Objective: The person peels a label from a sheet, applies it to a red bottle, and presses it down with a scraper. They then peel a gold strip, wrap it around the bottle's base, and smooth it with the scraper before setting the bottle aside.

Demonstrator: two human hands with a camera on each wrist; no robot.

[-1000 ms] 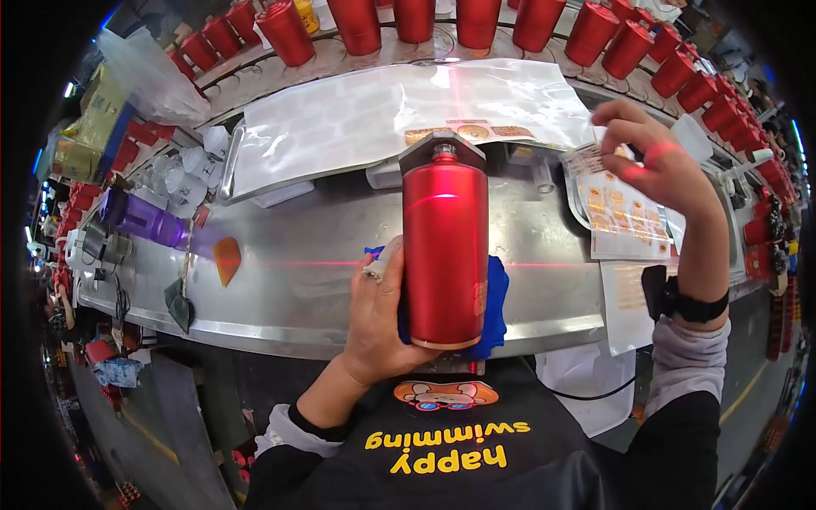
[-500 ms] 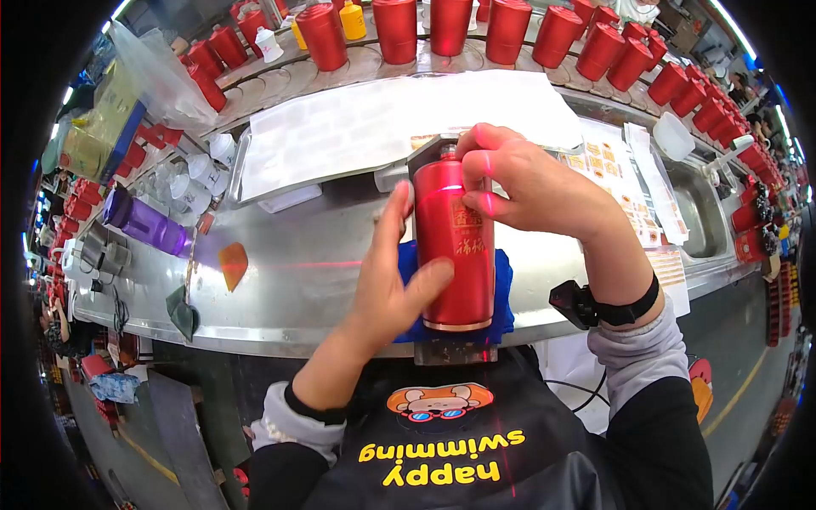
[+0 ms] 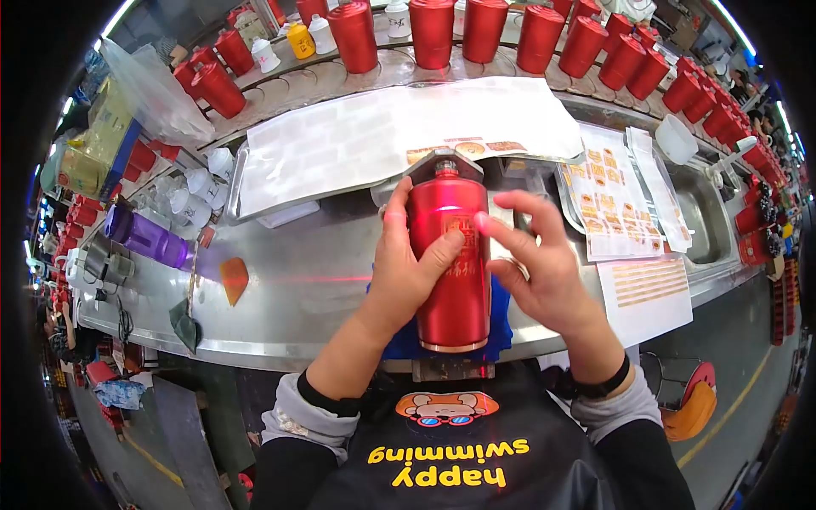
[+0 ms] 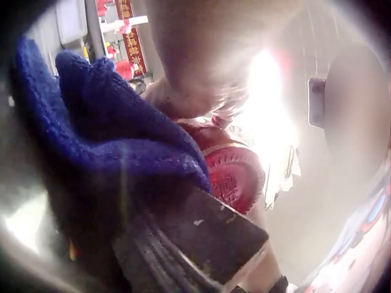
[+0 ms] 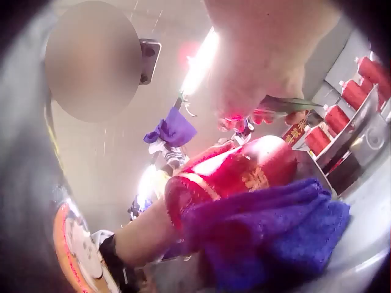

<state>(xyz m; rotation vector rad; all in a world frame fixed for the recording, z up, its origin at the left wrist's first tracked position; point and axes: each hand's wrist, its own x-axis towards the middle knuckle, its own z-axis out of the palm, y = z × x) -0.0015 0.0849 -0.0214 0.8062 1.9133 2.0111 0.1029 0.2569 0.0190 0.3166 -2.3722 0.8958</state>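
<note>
A glossy red bottle (image 3: 450,310) with a narrow neck lies in front of the apron, its base toward the person. My left hand (image 3: 399,263) holds it from the left, the thumb pressed over gold lettering (image 3: 463,263) and the fingers along its side. At the bottle's right edge, my right hand (image 3: 548,276) has its fingers loosely spread, the index fingertip right at the surface. Beneath the bottle is a bunched blue cloth (image 3: 501,319). The embossed round base (image 4: 235,180) shows in the left wrist view, beside a dark metal block (image 4: 208,235).
A white sheet (image 3: 331,144) covers a tray behind the bottle. Sheets of gold decals (image 3: 608,204) lie at right, near a sink (image 3: 701,229). An orange scraper (image 3: 233,280) and a purple bottle (image 3: 149,235) are at left. Red bottles (image 3: 433,38) line the back.
My right hand came from the decal sheets to the bottle's neck, then lower along its right side. Gold lettering now faces up. The left thumb has moved onto it.
</note>
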